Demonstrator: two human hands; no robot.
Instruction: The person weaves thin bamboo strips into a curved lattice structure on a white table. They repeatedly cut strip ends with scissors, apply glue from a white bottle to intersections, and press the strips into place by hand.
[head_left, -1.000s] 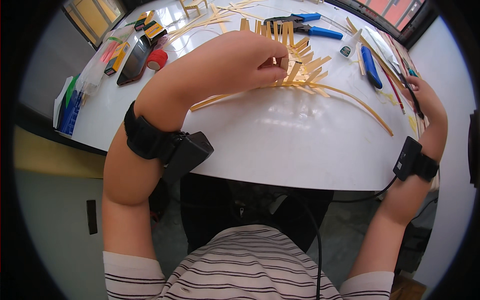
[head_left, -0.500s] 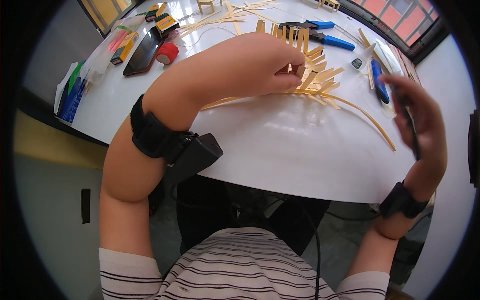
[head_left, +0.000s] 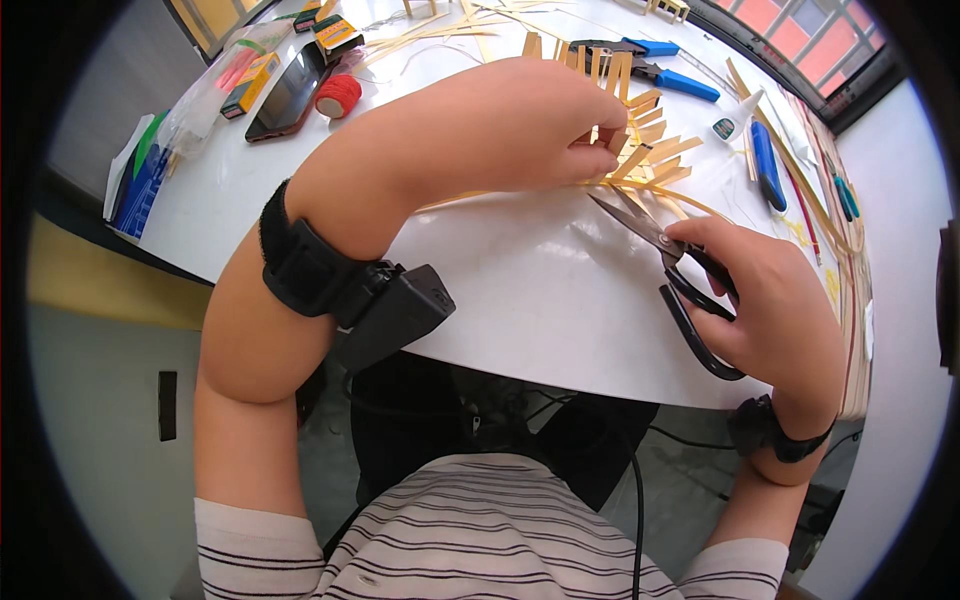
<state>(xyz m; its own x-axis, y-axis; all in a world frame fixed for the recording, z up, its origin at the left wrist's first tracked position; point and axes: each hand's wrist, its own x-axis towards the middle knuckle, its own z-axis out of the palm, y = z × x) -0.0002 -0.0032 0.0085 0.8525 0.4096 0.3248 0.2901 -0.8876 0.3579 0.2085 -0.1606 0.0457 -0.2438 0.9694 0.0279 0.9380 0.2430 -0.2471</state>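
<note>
A woven piece of pale bamboo strips (head_left: pixel 672 150), its strip ends sticking up and outward, sits toward the far side of the white table (head_left: pixel 520 290). My left hand (head_left: pixel 560 125) is closed on it, pinching a strip near its front edge; the hand hides much of the weave. A long thin strip (head_left: pixel 690 203) runs along that front edge. In my right hand (head_left: pixel 765 295) are black-handled scissors (head_left: pixel 690 270), fingers in the loops. Their blades are parted, with the tips close to the front edge of the weave; whether they touch it I cannot tell.
Blue-handled pliers (head_left: pixel 680 82) lie behind the weave. A glue bottle (head_left: pixel 735 122) and a blue-handled tool (head_left: pixel 767 165) are at the right. A red thread roll (head_left: pixel 338 95), a phone (head_left: pixel 290 90) and small boxes (head_left: pixel 250 85) are at the left. Loose strips (head_left: pixel 430 40) lie farther back.
My right hand has swung left and inward from the table's right side, bringing the scissors to the front edge of the weave with blades parted. My left hand keeps its hold.
</note>
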